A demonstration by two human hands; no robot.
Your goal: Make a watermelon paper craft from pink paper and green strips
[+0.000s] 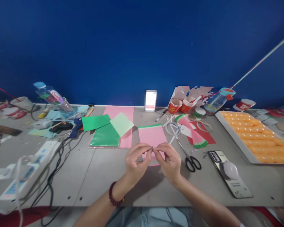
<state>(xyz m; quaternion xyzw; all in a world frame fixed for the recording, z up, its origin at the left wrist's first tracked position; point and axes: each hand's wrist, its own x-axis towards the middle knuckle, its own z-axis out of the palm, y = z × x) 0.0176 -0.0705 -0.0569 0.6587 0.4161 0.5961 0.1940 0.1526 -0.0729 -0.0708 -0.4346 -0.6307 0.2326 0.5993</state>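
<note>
My left hand point(137, 159) and my right hand point(168, 160) meet at the fingertips, both pinched closed. Between them sits a tiny dark bit point(152, 148), too small to name. Just beneath and behind the hands lies a pink paper sheet point(152, 134) with a green strip along its far edge; the hands hide part of it. To the right of my right hand, scissors point(190, 160) with black handles rest on the table. A pink folded paper fan point(191, 130) with green ends lies farther back on the right.
Green paper point(97, 122), a pale green square point(121, 124) and pink sheets point(127, 113) lie left. Beyond them are a glue gun point(76, 127), cables and a power strip point(30, 170). Rightward are a phone point(229, 175), an orange-filled tray point(238, 148) and red paper cups point(175, 105).
</note>
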